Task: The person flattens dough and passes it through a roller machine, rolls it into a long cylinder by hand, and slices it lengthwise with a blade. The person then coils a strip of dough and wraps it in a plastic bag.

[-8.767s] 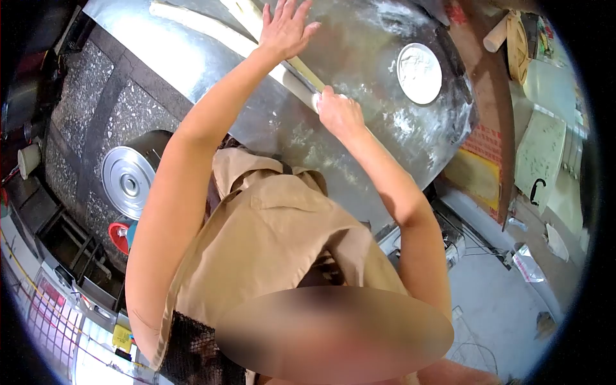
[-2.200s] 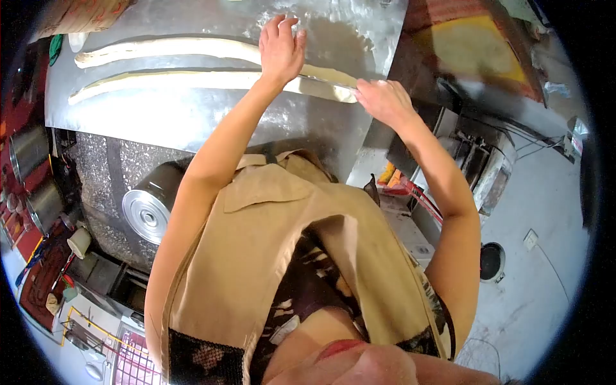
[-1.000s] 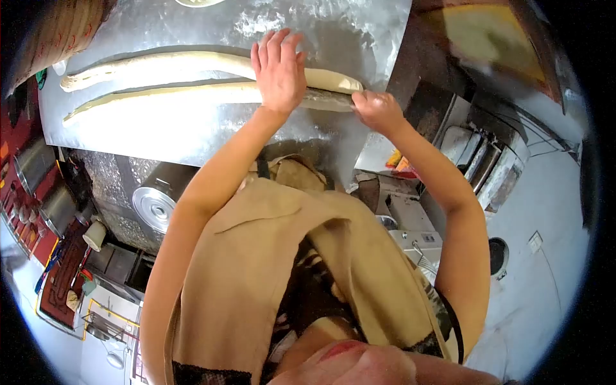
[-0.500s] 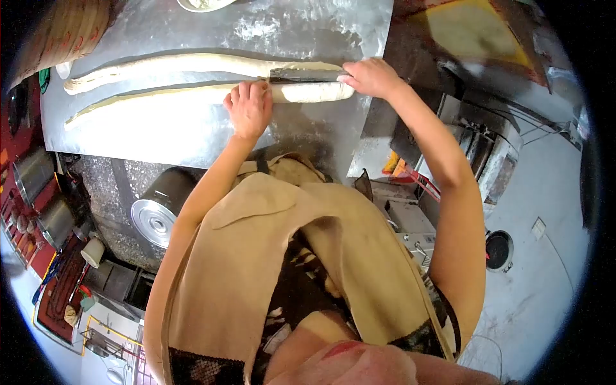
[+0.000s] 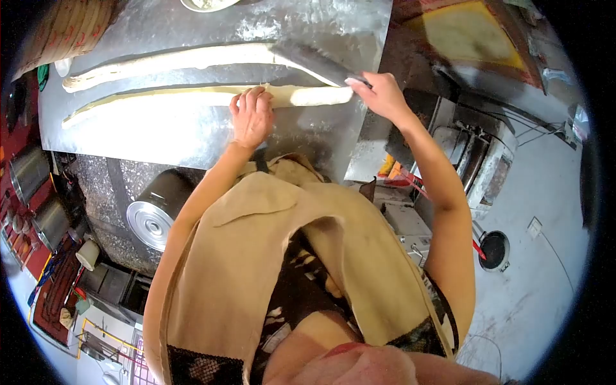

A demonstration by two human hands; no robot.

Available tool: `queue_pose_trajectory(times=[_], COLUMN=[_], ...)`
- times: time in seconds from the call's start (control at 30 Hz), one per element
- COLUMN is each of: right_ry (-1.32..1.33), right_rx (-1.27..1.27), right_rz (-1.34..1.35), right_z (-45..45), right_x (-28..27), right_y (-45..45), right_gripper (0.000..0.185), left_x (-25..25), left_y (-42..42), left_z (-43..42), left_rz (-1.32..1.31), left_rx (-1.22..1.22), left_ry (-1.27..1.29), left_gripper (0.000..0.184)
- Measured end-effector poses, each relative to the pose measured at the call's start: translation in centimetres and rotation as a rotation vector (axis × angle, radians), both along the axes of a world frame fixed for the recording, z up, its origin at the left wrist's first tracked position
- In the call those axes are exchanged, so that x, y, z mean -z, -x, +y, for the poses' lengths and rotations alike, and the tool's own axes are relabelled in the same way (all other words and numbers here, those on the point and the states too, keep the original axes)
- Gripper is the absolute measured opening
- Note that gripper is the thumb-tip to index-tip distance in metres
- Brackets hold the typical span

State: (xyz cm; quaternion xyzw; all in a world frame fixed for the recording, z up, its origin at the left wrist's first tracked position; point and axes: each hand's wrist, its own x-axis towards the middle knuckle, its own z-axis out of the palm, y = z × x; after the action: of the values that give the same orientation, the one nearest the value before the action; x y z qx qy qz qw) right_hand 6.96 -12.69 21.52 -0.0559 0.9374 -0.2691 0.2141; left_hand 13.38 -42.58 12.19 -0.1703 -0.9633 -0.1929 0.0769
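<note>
As right fingers [image 5: 377, 88] grip knife [image 5: 316, 62], dough [image 5: 314, 96] nearby

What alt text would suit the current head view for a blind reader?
A person's right hand holds a broad knife at the right end of the farther long dough strip, while the left hand touches the nearer strip. Both lie on a powder-streaked metal table.

At eleven o'clock, a smooth metal tabletop [image 5: 256, 25] is gleaming beneath matt dough rolls [image 5: 192, 59], while a metal blade [image 5: 314, 61] is looking dull at twelve. At nine, a metal lid [image 5: 152, 226] is shining beside rough flooring [image 5: 133, 178]; at seven, apron cloth [image 5: 250, 263] is looking matt.
</note>
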Motion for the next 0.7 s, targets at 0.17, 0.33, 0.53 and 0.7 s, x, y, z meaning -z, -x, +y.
queue_pose_trajectory(times=[0.17,0.33,0.53,0.7], right_ry=[0.114,-0.2,-0.233,-0.31], right_rx=[0.082,-0.229,-0.275,-0.296], right_rz=[0.312,0.245,0.17,0.196], right_z=[1.9,4.3,4.9,5.1], right_x=[-2.1,-2.2,-1.2,2.2], right_y=[-0.7,-2.2,-3.0,-4.2], right_gripper=[0.038,0.039,0.038,0.037], left_x=[-0.9,-0.4,-0.4,0.3], left_y=[1.7,1.9,1.7,1.5], left_z=[5.0,8.1,7.8,8.0], left_rz=[-0.056,-0.064,0.039,0.082], left_rx=[0.262,0.362,0.41,0.383], left_ry=[-0.123,-0.139,-0.174,-0.144], left_gripper=[0.043,0.041,0.032,0.028])
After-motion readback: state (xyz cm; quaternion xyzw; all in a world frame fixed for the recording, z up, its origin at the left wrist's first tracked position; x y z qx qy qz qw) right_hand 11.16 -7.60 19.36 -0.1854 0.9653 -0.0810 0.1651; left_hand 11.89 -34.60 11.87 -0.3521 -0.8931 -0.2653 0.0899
